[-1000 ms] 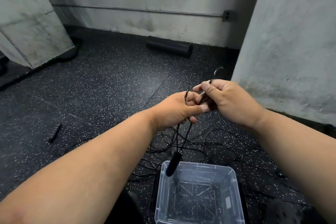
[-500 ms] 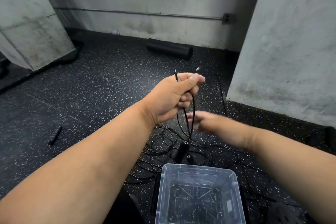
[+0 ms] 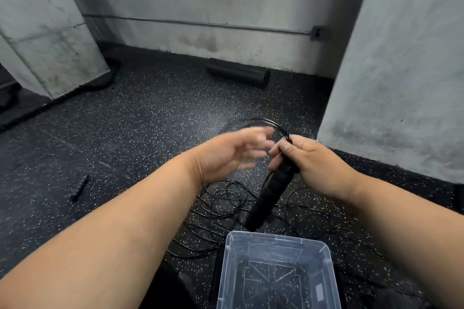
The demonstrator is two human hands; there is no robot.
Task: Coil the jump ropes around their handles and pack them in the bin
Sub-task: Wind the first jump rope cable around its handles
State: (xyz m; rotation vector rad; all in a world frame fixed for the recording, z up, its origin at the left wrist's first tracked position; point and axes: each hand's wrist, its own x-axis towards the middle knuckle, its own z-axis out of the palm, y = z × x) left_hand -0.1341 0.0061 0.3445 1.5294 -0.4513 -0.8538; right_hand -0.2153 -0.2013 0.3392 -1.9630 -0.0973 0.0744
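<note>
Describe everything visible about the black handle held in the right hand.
The black handle is a long, slim cylinder with a ribbed, matte grip that looks like rubber or foam. It tilts, upper end at the right hand, lower end hanging free just beyond the clear bin's far rim. The right hand's fingers curl round its top, where thin black cord loops out. The blurred left hand is apart from it.
</note>
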